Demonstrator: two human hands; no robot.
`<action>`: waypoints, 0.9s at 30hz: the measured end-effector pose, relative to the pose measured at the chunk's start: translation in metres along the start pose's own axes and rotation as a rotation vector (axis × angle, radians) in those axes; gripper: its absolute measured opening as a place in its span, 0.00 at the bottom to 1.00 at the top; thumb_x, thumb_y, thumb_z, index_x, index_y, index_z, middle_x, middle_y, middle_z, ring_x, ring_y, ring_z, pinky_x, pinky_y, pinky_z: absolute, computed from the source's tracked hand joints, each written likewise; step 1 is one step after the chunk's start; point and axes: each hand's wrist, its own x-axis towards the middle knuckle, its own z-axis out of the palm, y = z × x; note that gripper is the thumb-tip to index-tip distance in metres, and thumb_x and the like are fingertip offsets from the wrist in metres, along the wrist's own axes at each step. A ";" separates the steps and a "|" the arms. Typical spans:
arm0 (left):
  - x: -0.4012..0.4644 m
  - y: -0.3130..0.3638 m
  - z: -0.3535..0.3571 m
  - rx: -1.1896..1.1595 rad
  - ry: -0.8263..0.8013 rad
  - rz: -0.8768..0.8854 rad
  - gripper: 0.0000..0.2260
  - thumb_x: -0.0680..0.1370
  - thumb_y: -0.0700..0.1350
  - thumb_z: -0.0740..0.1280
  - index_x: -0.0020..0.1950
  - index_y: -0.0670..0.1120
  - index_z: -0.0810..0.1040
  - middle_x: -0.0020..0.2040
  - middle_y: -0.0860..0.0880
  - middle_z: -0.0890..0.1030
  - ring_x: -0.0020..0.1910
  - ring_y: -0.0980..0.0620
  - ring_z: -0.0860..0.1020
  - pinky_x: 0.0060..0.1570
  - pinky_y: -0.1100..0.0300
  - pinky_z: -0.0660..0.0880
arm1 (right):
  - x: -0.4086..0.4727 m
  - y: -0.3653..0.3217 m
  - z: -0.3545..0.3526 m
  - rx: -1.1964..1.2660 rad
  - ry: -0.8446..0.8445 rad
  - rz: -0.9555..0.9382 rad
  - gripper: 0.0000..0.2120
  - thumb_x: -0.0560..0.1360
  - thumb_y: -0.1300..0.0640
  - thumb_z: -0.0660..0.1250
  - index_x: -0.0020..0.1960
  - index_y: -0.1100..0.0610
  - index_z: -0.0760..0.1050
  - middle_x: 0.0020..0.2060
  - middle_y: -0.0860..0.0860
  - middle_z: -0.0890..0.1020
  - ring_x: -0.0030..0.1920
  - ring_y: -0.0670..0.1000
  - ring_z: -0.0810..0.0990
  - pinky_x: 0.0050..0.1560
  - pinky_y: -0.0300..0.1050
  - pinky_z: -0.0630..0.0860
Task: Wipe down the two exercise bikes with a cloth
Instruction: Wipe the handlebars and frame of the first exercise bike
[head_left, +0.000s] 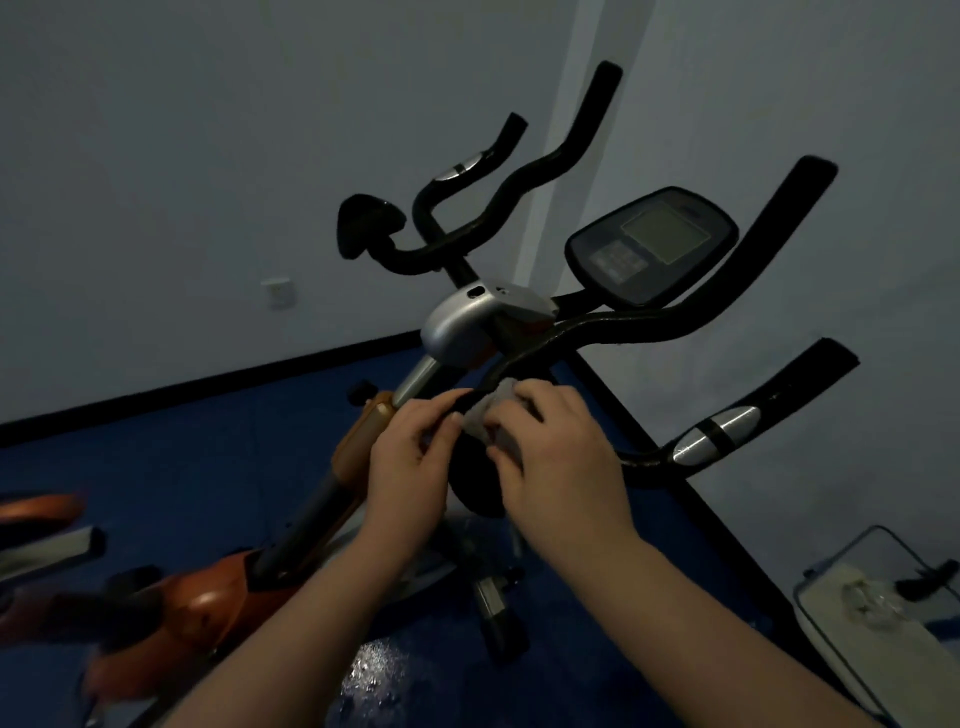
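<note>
An orange and black exercise bike (208, 608) stands in front of me, its black handlebars (639, 327) curving up around a dark console with a grey screen (654, 244). A pale cloth (493, 415) is bunched around the near end of the handlebar. My right hand (561, 462) grips the cloth against the bar. My left hand (410, 457) pinches the bar and the cloth's edge just to the left of it. Part of a second orange bike (41, 525) shows at the left edge.
Blue floor mat (156, 441) meets pale walls at a black skirting. A white wall socket (278, 293) sits low on the left wall. At the lower right a clear container (831, 597) holds small items. The floor below the bike glistens wet (374, 670).
</note>
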 end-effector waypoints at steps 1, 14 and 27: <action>0.000 0.000 -0.001 -0.035 -0.002 -0.038 0.13 0.79 0.37 0.62 0.58 0.51 0.79 0.50 0.52 0.81 0.51 0.57 0.80 0.52 0.64 0.76 | -0.003 0.005 -0.004 -0.009 -0.037 -0.063 0.07 0.71 0.58 0.70 0.48 0.55 0.78 0.49 0.50 0.78 0.50 0.50 0.74 0.46 0.46 0.75; -0.026 -0.004 0.006 -0.206 0.144 -0.151 0.15 0.79 0.37 0.61 0.64 0.48 0.78 0.56 0.55 0.82 0.57 0.58 0.79 0.57 0.59 0.76 | -0.002 0.001 -0.011 0.010 -0.353 -0.343 0.09 0.73 0.50 0.66 0.53 0.47 0.75 0.51 0.45 0.72 0.53 0.46 0.68 0.54 0.43 0.68; 0.021 0.027 0.041 0.382 -0.045 0.337 0.14 0.75 0.42 0.64 0.59 0.51 0.78 0.59 0.56 0.78 0.60 0.59 0.73 0.62 0.63 0.67 | -0.021 0.062 -0.030 -0.155 -0.021 0.231 0.13 0.77 0.50 0.62 0.59 0.49 0.77 0.47 0.50 0.76 0.50 0.52 0.74 0.49 0.44 0.67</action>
